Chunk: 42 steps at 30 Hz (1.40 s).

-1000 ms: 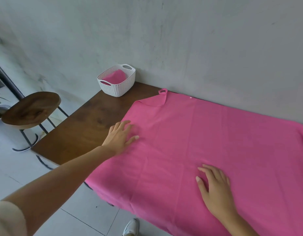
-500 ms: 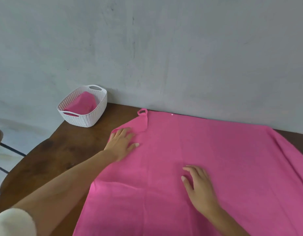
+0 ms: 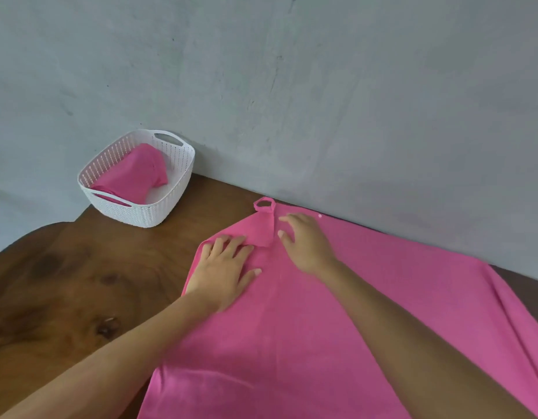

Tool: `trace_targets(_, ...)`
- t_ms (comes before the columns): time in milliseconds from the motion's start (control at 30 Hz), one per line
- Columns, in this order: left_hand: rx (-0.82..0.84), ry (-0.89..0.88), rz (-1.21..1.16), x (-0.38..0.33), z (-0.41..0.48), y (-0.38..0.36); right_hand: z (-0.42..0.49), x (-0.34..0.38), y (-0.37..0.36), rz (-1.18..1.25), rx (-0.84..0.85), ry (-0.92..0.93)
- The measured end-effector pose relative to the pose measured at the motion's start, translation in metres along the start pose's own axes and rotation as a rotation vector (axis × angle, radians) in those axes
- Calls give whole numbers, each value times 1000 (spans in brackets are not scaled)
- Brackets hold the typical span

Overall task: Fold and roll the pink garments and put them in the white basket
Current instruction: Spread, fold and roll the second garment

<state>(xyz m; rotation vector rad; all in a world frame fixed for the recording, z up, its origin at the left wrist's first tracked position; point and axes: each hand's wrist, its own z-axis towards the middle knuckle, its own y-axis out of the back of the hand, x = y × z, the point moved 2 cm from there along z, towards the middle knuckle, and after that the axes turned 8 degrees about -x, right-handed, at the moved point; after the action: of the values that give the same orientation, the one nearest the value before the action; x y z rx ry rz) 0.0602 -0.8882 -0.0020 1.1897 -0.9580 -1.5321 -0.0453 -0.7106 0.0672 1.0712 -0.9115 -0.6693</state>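
- My left grip (image 3: 222, 270) lies flat with fingers spread wide, palm pressing the left edge of the spread pink garment (image 3: 337, 343). It holds nothing.
- Its fingertips touch the folded-over corner flap (image 3: 257, 230).
- My right grip (image 3: 307, 246) sits at 2 o'clock from the left one, fingers loosely bent and apart, clasping nothing. I cannot tell whether the tips touch the cloth.
- A small loop (image 3: 264, 204) lies at the flap's tip, at 12 o'clock, by the wall (image 3: 322, 86).
- The garment covers the wooden surface (image 3: 74, 282) from centre to 3 o'clock.
- The white basket (image 3: 147, 214) stands at 10 o'clock with a rolled pink garment (image 3: 135, 176) inside.
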Motion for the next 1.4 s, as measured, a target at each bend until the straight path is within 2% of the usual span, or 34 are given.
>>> trace_targets(100, -19, -2, -13, 1, 0, 1, 42, 1, -9, -54, 77, 13)
trace_targets(300, -22, -3, -39, -1, 1, 1, 88, -4, -30, -11, 90, 26)
trace_targets(433, -25, -2, -44, 0, 1, -1, 103, -5, -43, 9, 180, -42)
trace_targets(667, -6, -55, -38, -8, 14, -3, 105, 5, -22, 143, 79, -14)
trace_targets(767, -49, -4, -82, -4, 28, 1, 101, 6, -6, 109, -11, 20)
trace_targets(900, -88, 168, -168, 14, 55, 6, 88, -2, 1, 133, -58, -63)
trace_targets(967, -101, 235, -182, 24, 68, 8, 75, -3, 0, 128, -71, -45)
trace_targets(1067, -111, 317, -143, 38, 80, 11, 49, -1, -4, 19, -16, 46)
trace_targets(1200, -35, 458, -77, 42, 85, 6, 10, -2, -15, -58, 134, 74)
trace_targets(1267, -115, 456, -83, 33, 81, 6, -7, -4, -18, -80, 166, 93)
trace_targets(1333, -213, 379, -74, 22, 79, 6, -21, -6, -17, -79, 173, 75)
trace_targets(1400, -186, 304, -78, 14, 81, 4, -35, -12, -14, -81, 172, 36)
